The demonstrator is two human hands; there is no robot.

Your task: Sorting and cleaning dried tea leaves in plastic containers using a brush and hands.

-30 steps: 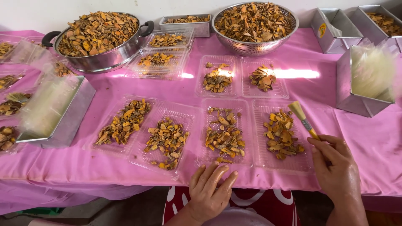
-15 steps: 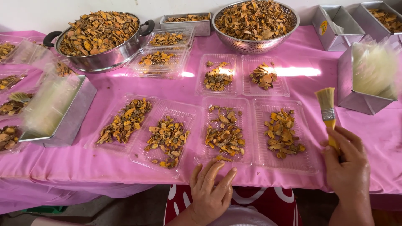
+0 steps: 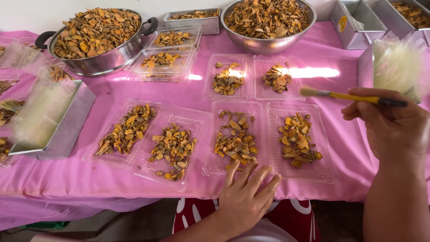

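The right hand was raised above the desk's right side, its fingers pinching the handle of a yellow-handled brush held level, bristles pointing left, just above the far right corner of the nearest right clear tray. The left hand lay flat at the desk's near edge, fingers spread, fingertips touching the rim of the adjacent clear tray. Both trays held loose dried orange-brown slices. Two further clear trays to the left and two smaller ones behind held the same material. A steel pot and a perforated steel bowl at the back were heaped with slices. A rectangular metal tin at the left and another at the right held clear wrappers. The desk was covered with pink cloth.
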